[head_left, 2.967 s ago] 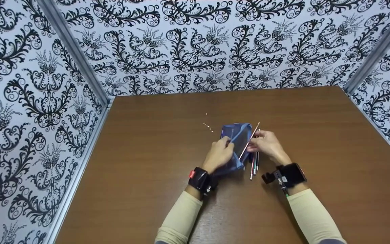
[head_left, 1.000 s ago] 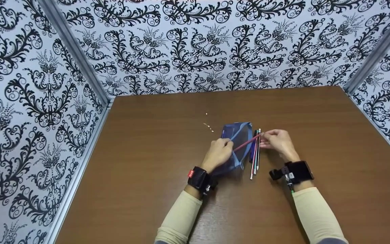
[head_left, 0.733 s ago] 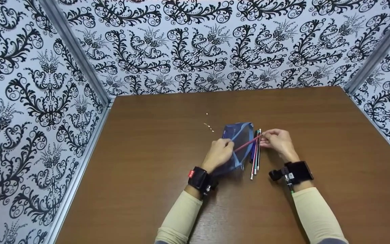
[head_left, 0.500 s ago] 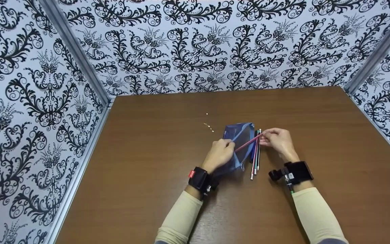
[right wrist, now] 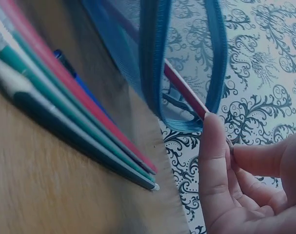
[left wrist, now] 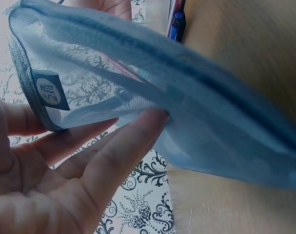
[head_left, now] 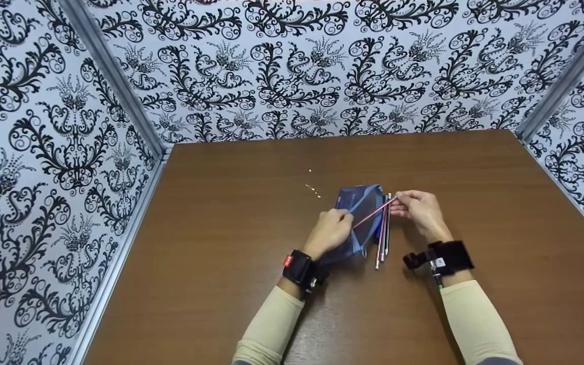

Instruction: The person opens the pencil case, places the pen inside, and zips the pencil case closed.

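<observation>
My left hand grips a blue mesh zip pouch by its near side, and its mouth gapes to the right. In the left wrist view, fingertips press against the mesh beside a small dark label. My right hand pinches one end of a red-and-white pencil between thumb and forefinger. The pencil slants down to the left; in the right wrist view its far part passes through the pouch's zipped opening. Mesh and left hand partly cover its other end.
Beside the pouch's mouth, several pencils lie side by side on the brown table, red, green and dark green, with a blue pen. Small pale flecks show farther back. Patterned walls stand behind and at both sides.
Since three seconds ago the right hand has shifted right, and its pencil lies flatter, held near the end. Over the last second the pouch and left hand have edged slightly right.
</observation>
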Demonstrator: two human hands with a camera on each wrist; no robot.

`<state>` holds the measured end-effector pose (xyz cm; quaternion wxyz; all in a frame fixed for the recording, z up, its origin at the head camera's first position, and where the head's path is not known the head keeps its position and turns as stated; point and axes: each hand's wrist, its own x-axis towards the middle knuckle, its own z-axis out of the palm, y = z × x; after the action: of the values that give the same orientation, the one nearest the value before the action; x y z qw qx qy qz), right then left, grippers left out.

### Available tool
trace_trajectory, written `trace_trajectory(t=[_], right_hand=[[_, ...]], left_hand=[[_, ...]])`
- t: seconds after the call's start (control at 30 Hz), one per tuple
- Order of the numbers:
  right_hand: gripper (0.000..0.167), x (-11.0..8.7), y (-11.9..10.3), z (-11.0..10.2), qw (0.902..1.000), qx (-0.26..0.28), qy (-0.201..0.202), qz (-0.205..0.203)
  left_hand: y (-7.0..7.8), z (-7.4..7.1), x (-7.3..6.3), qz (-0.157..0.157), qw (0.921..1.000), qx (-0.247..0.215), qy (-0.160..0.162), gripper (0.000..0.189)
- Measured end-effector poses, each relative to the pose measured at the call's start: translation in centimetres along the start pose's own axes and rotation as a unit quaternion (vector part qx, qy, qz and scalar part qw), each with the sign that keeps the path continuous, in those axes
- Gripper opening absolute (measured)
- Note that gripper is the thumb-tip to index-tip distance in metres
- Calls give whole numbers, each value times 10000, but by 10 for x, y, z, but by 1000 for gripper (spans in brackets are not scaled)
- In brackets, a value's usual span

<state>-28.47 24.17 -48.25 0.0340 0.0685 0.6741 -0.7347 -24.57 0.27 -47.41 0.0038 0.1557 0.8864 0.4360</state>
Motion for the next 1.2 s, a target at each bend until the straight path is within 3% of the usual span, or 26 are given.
trace_trajectory(t=[0.17, 0.57, 0.77, 1.0, 1.2], right_hand=[[11, -1, -3, -3, 9998, 123, -13, 126], [23, 0, -1, 5, 9985, 132, -457, 257], [34, 1, 2, 9, 9988, 148, -366, 296], [30, 0, 4, 15, 9989, 202, -212, 365], [40, 1, 7, 19, 9992, 102, -156, 364]], left_hand=[[0, 0, 0, -17, 10000, 23, -40, 33], [3, -1, -2, 6, 9999, -68, -87, 34], [3, -1, -2, 0, 9999, 47, -91, 34], [5, -1, -3, -32, 9999, 41, -124, 35], [6, 0, -3, -23, 9998, 36, -178, 35]])
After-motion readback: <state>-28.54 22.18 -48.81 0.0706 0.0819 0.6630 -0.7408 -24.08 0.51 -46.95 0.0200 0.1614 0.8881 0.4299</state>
